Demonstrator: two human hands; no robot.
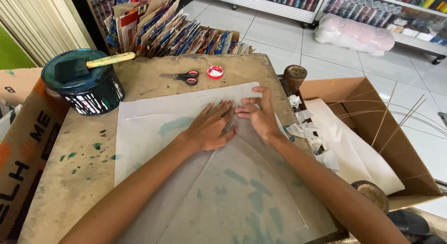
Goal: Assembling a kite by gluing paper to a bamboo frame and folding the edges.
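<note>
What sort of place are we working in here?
Likely a small craft workshop inside a shop: a paint-stained worktable, a dark pot with a foam brush, and stocked shelves behind.

Colourful flat packets point(172, 32) stand bundled behind the counter; a brown cardboard box point(372, 113) with black lettering elsewhere sits right.

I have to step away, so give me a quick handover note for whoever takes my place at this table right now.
Left hand: flat, palm down, pressing the white paper sheet; holds nothing.
Right hand: fingers pressing the same sheet beside the left hand, at the tip of a thin curved stick lying under the paper.
Things: paint tub with foam brush at far left; scissors and small red lid beyond the sheet; more thin sticks in the cardboard box on the right.
Done: paper spread, green smears showing through.
Left: cannot tell from this view.
</note>
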